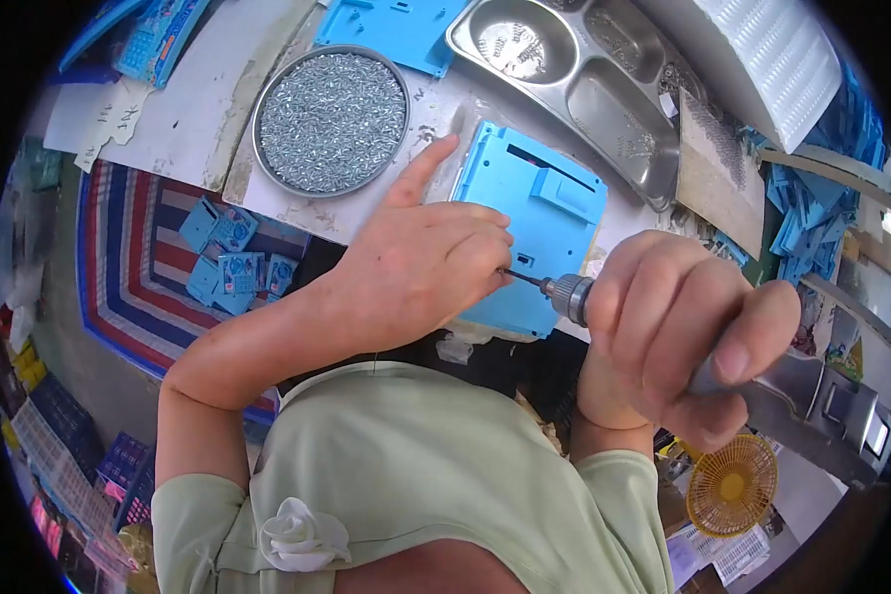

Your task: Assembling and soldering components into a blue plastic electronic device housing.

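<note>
A blue plastic housing (549, 223) lies in front of me, with a slot and a raised block on its face. Over its left side rests my left hand (416, 259), one finger stretched out toward the round dish and the others curled in a pinch beside the driver bit. Whatever is between those fingertips is too hidden to make out. My right hand (678, 332) is closed round an electric screwdriver (571, 297). Its metal chuck points left, and the thin bit meets my left fingertips at the housing's near edge.
A round metal dish (332, 121) full of small screws stands at the far left. Behind the housing sits a steel compartment tray (619, 119) beside a white foam box (752, 69). Blue parts (233, 272) lie on striped cloth at left. A yellow basket (733, 485) is at lower right.
</note>
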Tool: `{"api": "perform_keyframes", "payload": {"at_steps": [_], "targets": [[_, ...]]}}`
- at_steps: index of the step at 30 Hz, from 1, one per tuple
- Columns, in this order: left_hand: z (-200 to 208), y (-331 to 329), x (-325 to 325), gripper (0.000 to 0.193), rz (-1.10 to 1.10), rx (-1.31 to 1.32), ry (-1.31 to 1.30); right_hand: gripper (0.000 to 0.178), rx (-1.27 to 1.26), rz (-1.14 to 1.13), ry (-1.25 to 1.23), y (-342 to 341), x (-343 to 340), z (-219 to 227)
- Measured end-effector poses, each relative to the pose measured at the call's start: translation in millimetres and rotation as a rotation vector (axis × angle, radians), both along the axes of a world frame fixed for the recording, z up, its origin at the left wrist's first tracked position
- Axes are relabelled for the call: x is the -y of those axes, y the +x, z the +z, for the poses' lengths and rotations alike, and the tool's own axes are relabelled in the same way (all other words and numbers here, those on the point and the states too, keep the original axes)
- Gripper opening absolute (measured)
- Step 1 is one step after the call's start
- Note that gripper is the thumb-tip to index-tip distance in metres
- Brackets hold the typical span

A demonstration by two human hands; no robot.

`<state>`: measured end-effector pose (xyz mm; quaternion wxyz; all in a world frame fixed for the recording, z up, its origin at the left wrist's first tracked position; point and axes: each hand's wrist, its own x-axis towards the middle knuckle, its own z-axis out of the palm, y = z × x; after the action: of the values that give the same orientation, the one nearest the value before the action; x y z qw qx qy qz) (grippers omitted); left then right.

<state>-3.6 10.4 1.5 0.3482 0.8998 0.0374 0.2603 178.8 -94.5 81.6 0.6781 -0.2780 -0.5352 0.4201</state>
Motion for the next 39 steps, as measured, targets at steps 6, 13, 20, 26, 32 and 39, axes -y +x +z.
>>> {"api": "perform_keyframes", "payload": {"at_steps": [6,13,20,26,32,39], "targets": [[1.6,-6.5,-3.5,0.026,0.009,-0.034,0.037,0.028,-0.006,-0.028,-0.092,-12.9,-2.5,-0.2],[5.8,-11.0,-11.4,0.026,-0.022,-0.05,0.119,0.028,0.044,-0.033,-0.122,-18.2,-7.0,3.9],[-6.2,-15.1,-20.0,0.018,0.06,0.086,0.008,0.022,0.071,-0.042,-0.067,-12.7,-15.1,3.1],[-2.0,-26.6,-25.5,0.012,0.226,-0.002,0.002,0.02,0.079,-0.226,0.048,4.9,-59.9,-23.3],[-11.0,-12.3,-3.3,0.025,0.063,0.183,-0.016,0.023,-0.002,-0.369,0.046,2.9,-85.4,-46.5],[-21.3,-1.5,-51.2,0.019,0.285,0.182,0.096,0.02,0.004,-0.25,0.055,0.6,-84.7,-31.3]]}}
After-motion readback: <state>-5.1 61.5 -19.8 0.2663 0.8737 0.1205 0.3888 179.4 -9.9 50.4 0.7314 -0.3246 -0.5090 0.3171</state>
